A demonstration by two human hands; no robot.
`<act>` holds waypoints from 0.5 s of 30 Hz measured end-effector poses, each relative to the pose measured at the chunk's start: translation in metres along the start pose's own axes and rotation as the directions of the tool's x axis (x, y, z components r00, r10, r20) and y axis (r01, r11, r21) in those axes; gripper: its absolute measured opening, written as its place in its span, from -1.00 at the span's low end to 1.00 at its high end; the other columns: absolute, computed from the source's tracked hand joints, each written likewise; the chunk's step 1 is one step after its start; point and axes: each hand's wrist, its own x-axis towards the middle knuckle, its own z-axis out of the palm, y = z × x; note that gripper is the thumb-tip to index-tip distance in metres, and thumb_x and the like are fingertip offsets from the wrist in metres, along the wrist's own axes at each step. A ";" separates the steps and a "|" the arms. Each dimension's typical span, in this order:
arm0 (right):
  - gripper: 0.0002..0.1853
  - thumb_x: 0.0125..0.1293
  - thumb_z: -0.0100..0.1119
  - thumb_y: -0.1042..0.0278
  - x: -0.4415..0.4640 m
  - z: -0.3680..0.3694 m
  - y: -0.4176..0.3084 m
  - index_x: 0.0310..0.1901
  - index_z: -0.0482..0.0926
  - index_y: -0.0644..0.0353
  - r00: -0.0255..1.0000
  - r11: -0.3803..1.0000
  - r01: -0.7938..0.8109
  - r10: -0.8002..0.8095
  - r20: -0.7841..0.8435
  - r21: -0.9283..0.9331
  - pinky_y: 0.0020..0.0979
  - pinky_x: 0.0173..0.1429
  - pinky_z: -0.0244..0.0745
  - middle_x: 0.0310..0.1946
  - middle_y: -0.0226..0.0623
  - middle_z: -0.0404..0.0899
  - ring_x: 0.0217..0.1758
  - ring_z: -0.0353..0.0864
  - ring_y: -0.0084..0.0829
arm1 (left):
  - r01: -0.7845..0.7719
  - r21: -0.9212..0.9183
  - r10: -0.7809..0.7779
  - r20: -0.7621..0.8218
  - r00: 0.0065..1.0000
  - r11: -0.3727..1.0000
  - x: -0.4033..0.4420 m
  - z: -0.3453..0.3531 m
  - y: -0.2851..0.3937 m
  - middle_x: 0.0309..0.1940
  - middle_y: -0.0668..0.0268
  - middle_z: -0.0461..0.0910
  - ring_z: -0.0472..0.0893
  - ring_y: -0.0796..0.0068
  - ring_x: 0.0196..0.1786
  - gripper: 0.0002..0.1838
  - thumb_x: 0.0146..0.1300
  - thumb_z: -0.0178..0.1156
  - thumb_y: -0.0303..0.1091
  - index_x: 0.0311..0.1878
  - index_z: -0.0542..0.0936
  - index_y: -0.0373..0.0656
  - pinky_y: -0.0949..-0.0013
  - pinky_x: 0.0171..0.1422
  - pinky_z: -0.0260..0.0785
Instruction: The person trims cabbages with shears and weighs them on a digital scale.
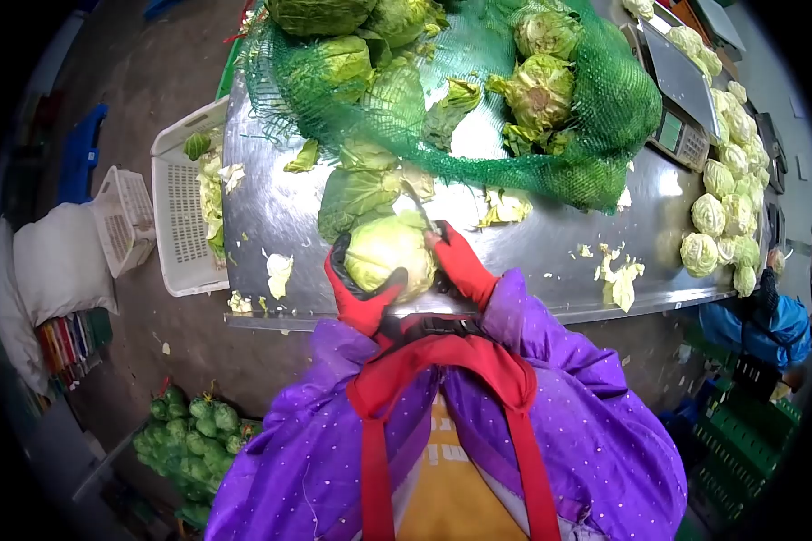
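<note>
A pale green cabbage (388,254) is at the near edge of the metal table (316,279). My left hand (359,293), in a red and black glove, is wrapped round its left and lower side. My right hand (460,266), in a red glove, is closed at the cabbage's right side on what looks like a knife (417,200), its blade blurred and pointing away from me. Loose outer leaves (347,198) lie just beyond the cabbage. Farther back, a green net (514,169) lies around several untrimmed cabbages (541,90).
A white crate (179,216) with leaf scraps stands against the table's left edge. At the right are a scale (681,135) and many trimmed cabbages (708,216). A person in blue (753,325) is at far right. Netted cabbages (189,442) sit on the floor, lower left.
</note>
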 end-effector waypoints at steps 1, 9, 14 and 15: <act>-0.42 0.47 0.03 0.11 -0.003 -0.007 -0.015 0.34 0.25 0.37 0.994 0.994 -0.099 0.098 0.039 0.042 -0.39 -0.41 0.47 -0.28 -0.06 0.59 -0.50 0.53 -0.44 | 0.030 -0.064 -0.029 0.019 0.999 0.998 0.003 -0.002 0.000 0.29 0.12 0.28 0.31 0.24 0.35 0.10 -0.14 0.62 -0.38 0.42 0.11 -0.23 0.19 0.45 0.21; -0.57 0.47 0.02 0.14 -0.049 0.018 -0.071 0.24 0.35 0.21 0.940 0.881 0.327 -0.268 0.210 -0.342 -0.17 -0.18 0.48 -0.43 0.01 0.58 -0.36 0.65 -0.24 | 0.057 -0.030 -0.059 -0.070 0.996 0.998 -0.001 -0.036 0.022 0.37 0.09 0.17 0.28 0.21 0.39 0.15 -0.06 0.54 -0.52 0.52 -0.02 -0.24 0.20 0.46 0.24; -0.46 0.42 0.11 0.13 -0.012 -0.049 -0.044 0.29 0.31 0.29 0.978 0.885 0.170 -0.205 -0.034 -0.434 -0.22 0.04 0.52 -0.17 0.05 0.66 -0.09 0.69 -0.09 | 0.042 -0.053 -0.045 -0.050 0.998 0.998 -0.005 -0.045 0.007 0.38 0.08 0.16 0.27 0.21 0.40 0.25 -0.17 0.60 -0.47 0.53 -0.05 -0.24 0.17 0.46 0.24; -0.40 0.40 0.15 0.12 -0.002 -0.056 -0.051 0.34 0.28 0.31 0.947 0.815 0.198 -0.302 -0.108 -0.545 -0.25 0.05 0.53 -0.15 0.03 0.66 -0.11 0.68 -0.13 | 0.035 -0.065 -0.039 -0.052 0.998 0.997 0.000 -0.043 0.007 0.38 0.07 0.16 0.27 0.20 0.40 0.28 -0.20 0.62 -0.43 0.54 -0.05 -0.24 0.16 0.47 0.23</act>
